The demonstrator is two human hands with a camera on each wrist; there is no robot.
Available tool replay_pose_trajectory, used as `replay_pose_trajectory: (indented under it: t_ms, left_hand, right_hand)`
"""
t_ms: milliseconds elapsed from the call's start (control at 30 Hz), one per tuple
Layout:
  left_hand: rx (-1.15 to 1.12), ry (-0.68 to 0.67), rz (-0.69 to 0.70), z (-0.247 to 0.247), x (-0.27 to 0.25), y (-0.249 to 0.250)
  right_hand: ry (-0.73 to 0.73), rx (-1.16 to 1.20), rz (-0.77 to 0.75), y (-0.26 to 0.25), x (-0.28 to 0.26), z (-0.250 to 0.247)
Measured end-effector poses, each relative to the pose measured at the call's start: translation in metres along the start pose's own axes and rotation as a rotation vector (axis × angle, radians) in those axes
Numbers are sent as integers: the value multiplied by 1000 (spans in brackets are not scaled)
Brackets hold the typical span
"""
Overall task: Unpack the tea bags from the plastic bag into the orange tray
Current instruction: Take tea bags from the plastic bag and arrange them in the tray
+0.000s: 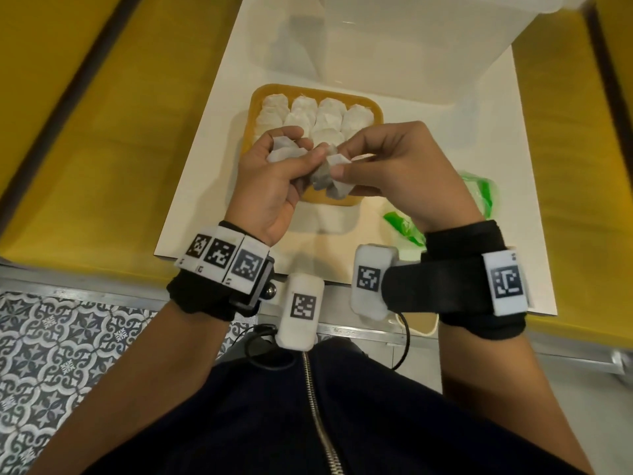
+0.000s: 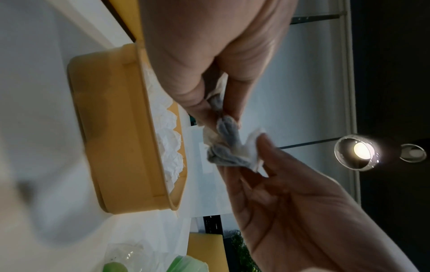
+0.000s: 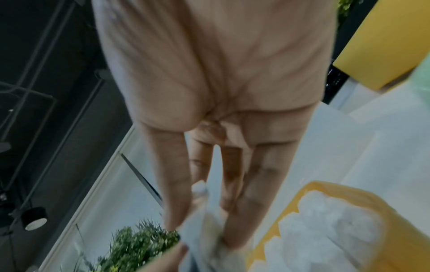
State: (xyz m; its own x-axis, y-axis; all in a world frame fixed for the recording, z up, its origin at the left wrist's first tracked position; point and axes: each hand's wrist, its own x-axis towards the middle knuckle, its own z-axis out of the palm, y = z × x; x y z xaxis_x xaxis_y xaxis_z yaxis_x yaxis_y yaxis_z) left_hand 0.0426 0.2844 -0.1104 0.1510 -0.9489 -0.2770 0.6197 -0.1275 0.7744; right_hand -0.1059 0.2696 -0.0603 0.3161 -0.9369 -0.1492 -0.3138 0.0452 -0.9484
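The orange tray sits mid-table with several white tea bags lined up in rows inside. Just above its near edge, my left hand grips a small bunch of tea bags. My right hand pinches one crumpled tea bag that still touches the bunch. In the left wrist view, the left fingers and the right fingertips hold the greyish tea bags beside the tray. The green and clear plastic bag lies flat on the table under my right wrist.
A white board lies on a yellow surface and carries the tray. A large translucent white bin stands right behind the tray. The board's front edge is near my wrists, with patterned floor below.
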Motion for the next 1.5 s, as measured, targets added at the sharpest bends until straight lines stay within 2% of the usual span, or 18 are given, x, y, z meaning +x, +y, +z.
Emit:
replay_pose_trajectory:
  t_ms: [133, 300, 467, 600, 767, 867, 1033, 1333, 1433, 1500]
  left_hand:
    - [-2, -25, 19, 1, 0, -2]
    - [-25, 18, 43, -2, 0, -2]
    - [50, 137, 72, -8, 0, 0]
    - [154, 130, 48, -12, -5, 0]
    - [341, 12, 21, 1, -13, -5]
    - [374, 4, 18, 6, -13, -4]
    - [475, -6, 100, 6, -8, 0]
    - [731, -111, 207, 1, -7, 0]
    - [657, -54, 181, 1, -8, -1]
    - [533, -2, 103, -1, -8, 0]
  right_hand:
    - [80, -16, 21, 10, 6, 5]
    - [139, 2, -1, 14, 6, 7]
    - [232, 27, -50, 17, 6, 3]
    - [310, 45, -52, 22, 8, -5]
    - [326, -34, -58, 23, 9, -2]
    - [327, -69, -90, 21, 11, 0]
    - [294, -101, -137, 18, 12, 3]
    - [308, -108, -110, 20, 10, 4]
    - [282, -109, -108, 18, 8, 5]
    - [270, -123, -106, 17, 7, 1]
